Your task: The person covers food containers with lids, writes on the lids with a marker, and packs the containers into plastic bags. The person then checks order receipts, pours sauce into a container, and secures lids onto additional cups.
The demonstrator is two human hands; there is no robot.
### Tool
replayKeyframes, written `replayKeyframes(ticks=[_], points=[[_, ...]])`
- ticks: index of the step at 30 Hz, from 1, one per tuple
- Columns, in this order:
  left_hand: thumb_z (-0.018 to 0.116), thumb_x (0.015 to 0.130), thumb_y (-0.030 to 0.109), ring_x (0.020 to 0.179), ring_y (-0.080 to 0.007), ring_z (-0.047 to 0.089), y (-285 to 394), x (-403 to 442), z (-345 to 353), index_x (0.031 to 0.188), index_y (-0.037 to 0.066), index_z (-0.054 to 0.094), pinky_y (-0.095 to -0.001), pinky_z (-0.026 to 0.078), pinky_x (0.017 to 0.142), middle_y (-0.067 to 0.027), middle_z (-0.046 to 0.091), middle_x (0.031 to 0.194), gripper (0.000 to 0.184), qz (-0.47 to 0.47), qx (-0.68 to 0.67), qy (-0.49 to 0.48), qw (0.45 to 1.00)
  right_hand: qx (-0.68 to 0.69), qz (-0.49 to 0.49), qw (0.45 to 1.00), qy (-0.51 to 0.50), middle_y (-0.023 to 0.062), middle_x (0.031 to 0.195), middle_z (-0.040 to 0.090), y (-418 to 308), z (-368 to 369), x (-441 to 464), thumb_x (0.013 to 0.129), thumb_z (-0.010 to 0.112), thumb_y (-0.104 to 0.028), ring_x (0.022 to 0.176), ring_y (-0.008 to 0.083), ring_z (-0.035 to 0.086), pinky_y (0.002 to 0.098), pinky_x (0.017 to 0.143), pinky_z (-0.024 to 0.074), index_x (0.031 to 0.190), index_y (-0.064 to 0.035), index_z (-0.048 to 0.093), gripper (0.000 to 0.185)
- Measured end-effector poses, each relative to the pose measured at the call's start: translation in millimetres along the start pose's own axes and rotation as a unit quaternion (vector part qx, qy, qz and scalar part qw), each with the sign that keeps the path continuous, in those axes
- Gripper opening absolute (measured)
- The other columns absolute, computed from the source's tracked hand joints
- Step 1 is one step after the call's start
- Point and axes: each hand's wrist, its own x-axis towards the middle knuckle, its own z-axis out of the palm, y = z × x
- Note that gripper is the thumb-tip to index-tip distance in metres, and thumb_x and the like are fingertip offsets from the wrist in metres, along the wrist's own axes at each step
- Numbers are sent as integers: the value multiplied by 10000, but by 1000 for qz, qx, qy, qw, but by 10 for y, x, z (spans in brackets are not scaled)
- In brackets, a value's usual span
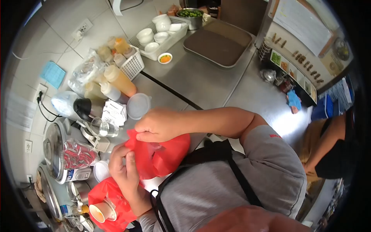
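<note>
two red plastic bags are in view. the first, a bulging red plastic bag (166,158), is at the near edge of the stainless steel counter (170,79); whether it rests there, i cannot tell. the right hand (158,124) is curled into a fist, holding its gathered top. the left hand (125,166) has its fingers bent narrow against the same plastic; whether they pinch it, i cannot tell. below that hand, the second, an opened red plastic bag (125,210), surrounds one round white paper tub (97,213) with orange contents.

by the right hand lies one round translucent plastic lid (139,106). toward the counter's wall edge stands one white plastic basket (176,36) holding at least four white bowls (161,37); beside it are one small white bowl with orange filling (165,58) and one brown rectangular tray (218,42).
</note>
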Motion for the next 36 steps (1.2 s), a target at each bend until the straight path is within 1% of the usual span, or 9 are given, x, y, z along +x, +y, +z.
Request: replayKeyframes(ticks=[4,5,8,14,19,21,28,35,36], points=[[525,773,50,683,-134,474,109,252,352,746,-23,498,-241,393,637,-89,530,745,83,-34,-20,-7,999,1,-53,997,47,153,527,460,206,-281,-74,736,519,-173,497,327,465,385,438,341,565,-11,433,251],[516,792,79,708,-117,491,98,293,391,798,-6,498,-243,395,666,-95,542,832,87,-73,-73,-9,995,-9,-66,995,70,139,512,457,282,-408,-96,740,527,-177,458,251,475,351,436,349,576,-4,447,251],[523,793,101,738,-115,516,127,571,478,874,11,487,-244,398,697,-113,532,943,127,54,-144,65,986,20,72,993,90,70,501,468,345,-1035,-151,742,543,-183,507,65,397,276,454,358,608,3,496,234],[526,793,221,684,-104,538,80,1001,303,906,46,477,-200,380,601,-91,559,925,214,-28,-123,-7,992,-42,158,951,263,82,608,531,612,-2409,-336,747,523,-181,594,122,503,266,569,410,713,27,548,213],[511,800,244,659,-101,530,73,1715,253,882,39,498,-201,371,581,-42,570,843,221,-148,-83,-67,983,-178,166,897,370,75,562,480,1312,-3394,-562,761,476,-245,542,116,462,275,518,376,634,17,493,292],[501,802,247,650,-97,527,107,2124,309,868,42,504,-198,370,583,-32,571,820,216,-182,-43,-79,979,-246,143,866,412,146,594,494,1636,-3684,-686,760,476,-250,563,238,497,321,541,388,657,19,497,289],[500,786,181,675,-94,496,258,3812,1084,894,21,513,-219,392,604,-23,548,764,194,7,229,-110,967,-314,182,772,522,210,636,477,2946,-4185,-1132,765,471,-251,615,346,493,372,562,383,650,26,468,299],[453,783,297,917,-328,528,578,5623,2093,1002,-3,521,-377,407,786,-206,550,969,378,356,346,151,855,-225,248,780,528,195,643,480,3280,-4371,-1520,789,459,-281,630,329,492,365,593,387,698,24,480,319],[428,789,286,927,-335,518,614,5861,2130,961,-11,523,-390,404,787,-215,544,970,356,312,424,138,839,-245,258,788,502,193,652,481,3256,-4391,-1542,791,463,-276,638,309,498,354,605,389,716,22,485,309]])
